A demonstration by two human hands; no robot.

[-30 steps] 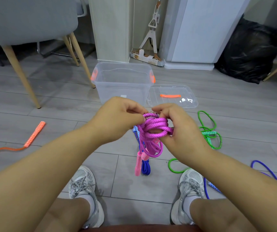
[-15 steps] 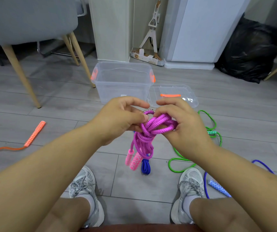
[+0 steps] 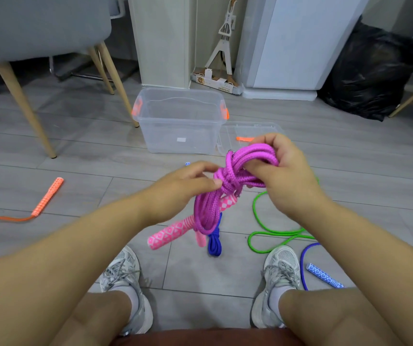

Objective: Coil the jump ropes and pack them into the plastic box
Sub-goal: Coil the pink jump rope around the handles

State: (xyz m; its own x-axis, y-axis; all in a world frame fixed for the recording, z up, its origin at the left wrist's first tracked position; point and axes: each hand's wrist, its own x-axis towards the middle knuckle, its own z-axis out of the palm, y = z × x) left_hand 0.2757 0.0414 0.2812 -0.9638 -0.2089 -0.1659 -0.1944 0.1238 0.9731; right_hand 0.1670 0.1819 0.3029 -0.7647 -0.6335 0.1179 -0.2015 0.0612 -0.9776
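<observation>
- Head view: the bundle rises; the purple jump rope [image 3: 226, 178] sits higher and further right than a second ago, and its pink handles [image 3: 168, 234] have swung out to the left below it.
- The right hand [image 3: 282, 178] has climbed toward the lid [image 3: 250, 131]; its fingers curl through the top loops and its thumb clamps over them.
- The left hand [image 3: 188, 186] is pinching thumb against fingertips at the wrapped waist of the coil; it looks like a tail being cinched, though the end itself is hidden.
- My read: this rope is all but tied off, so the coiling step is closing and the drop into the box comes next.
- The rope hangs in the air between both hands, above the floor; the top loops are in the right hand, the knot touches the left fingertips, and the long loops and handles dangle free beneath.
- The plastic box [image 3: 175, 136] stands open ahead and slightly left, well apart from the bundle; nothing shows inside it.
- More work is waiting on the floor: a green rope [image 3: 270, 233] beside the right shoe, a blue rope [image 3: 214, 243] under the bundle, its blue handle [image 3: 324, 275] far right, and an orange rope [image 3: 45, 198] out left.
</observation>
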